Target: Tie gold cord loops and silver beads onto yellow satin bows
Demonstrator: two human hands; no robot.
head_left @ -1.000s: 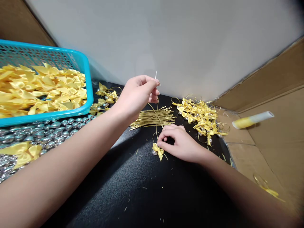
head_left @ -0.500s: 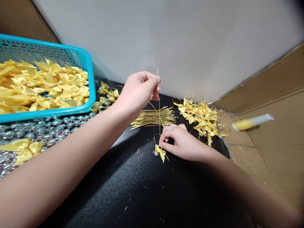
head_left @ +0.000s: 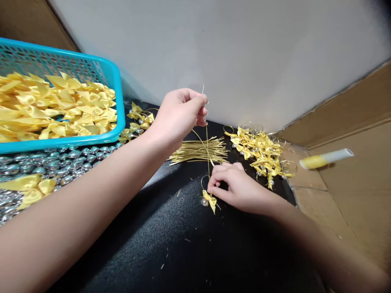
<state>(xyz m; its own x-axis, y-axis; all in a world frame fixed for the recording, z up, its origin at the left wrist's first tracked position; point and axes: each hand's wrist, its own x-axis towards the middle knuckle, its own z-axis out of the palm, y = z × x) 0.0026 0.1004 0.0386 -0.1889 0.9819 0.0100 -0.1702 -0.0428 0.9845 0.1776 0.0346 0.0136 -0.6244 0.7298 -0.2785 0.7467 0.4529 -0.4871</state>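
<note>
High in the middle of the view, my left hand pinches a gold cord between thumb and fingers. A thin pale tip, like a needle, pokes up above that pinch. The cord runs taut down to my right hand, whose thumb and forefinger are closed on its lower end. Just below these fingertips hangs or rests a small yellow ribbon bow with a silver bell at its side. A thin gold loop rises from the bow. Behind the hands lies a bundle of cut gold cords.
At left, a turquoise basket holds many yellow bows, with silver bells and a loose bow before it. Finished-looking bow pieces lie at right, others behind my left arm. A white-yellow tube sticks from the cardboard wall.
My right hand, with the bow and bell, sits slightly lower and further right in the view. My left hand is a little higher. The cord stays stretched between them.
</note>
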